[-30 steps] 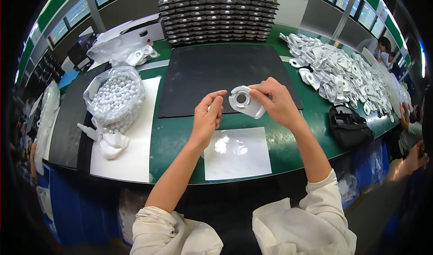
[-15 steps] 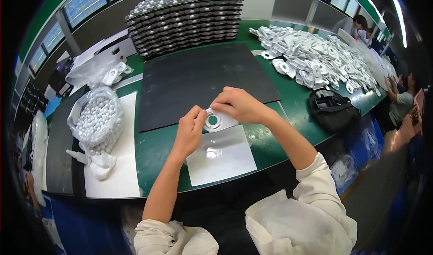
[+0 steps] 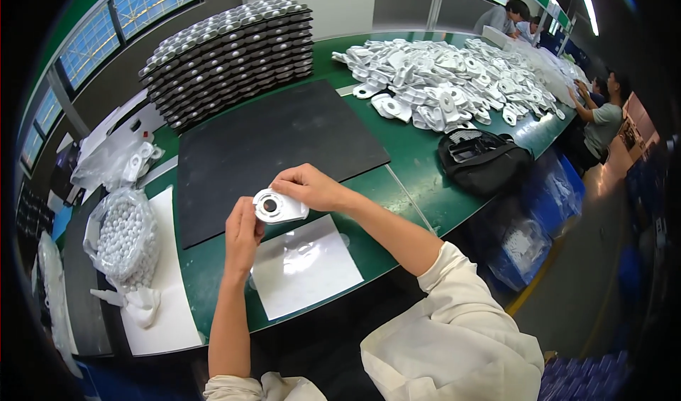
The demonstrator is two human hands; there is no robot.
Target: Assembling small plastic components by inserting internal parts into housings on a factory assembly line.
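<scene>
Hands drifted toward frame centre, part turned. Left hand [image 3: 243, 236] and right hand [image 3: 306, 187] both pinch white plastic part [image 3: 278, 206], fingers closed on its edges, steadying it above white sheet [image 3: 306, 267].

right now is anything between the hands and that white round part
No. Both hands are already on the white plastic part: the right hand grips its upper right edge and the left hand touches its left side, above the white sheet. Nothing visible lies between them.

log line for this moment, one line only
left hand: holds small white plastic part with dark round hole | right hand: holds same part | below: white sheet on green table
</scene>
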